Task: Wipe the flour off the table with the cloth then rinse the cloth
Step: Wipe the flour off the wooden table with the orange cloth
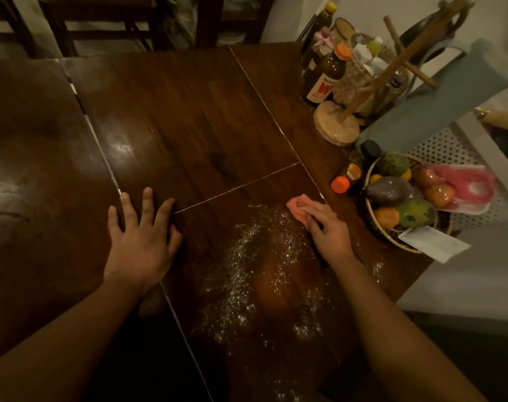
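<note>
The wiping step is in hand and looks barely begun. The right hand (329, 230) has its fingers (312, 217) curled over a pink cloth (297, 208), pressing it onto the surface (189, 126) at the far right edge of the flour (264, 256). The left hand (144, 236) lies flat on the surface to the left of the flour, fingers spread wide and holding nothing; it appears to be bracing.

Flour covers a broad patch between the two forearms, with a thinner oval in the middle and a small streak on the outer side of the right forearm. The next move probably calls for sweeping the cloth across the patch with steady pressure, gathering the powder instead of scattering it toward the seams in the surface or off the edge.

Most of the cloth is hidden under the right hand, so its size and fold cannot be told. The flour runs to the bottom of the frame, where its near limit is cut off. No sink or tap is in view. The dim light makes fine dust hard to judge.
</note>
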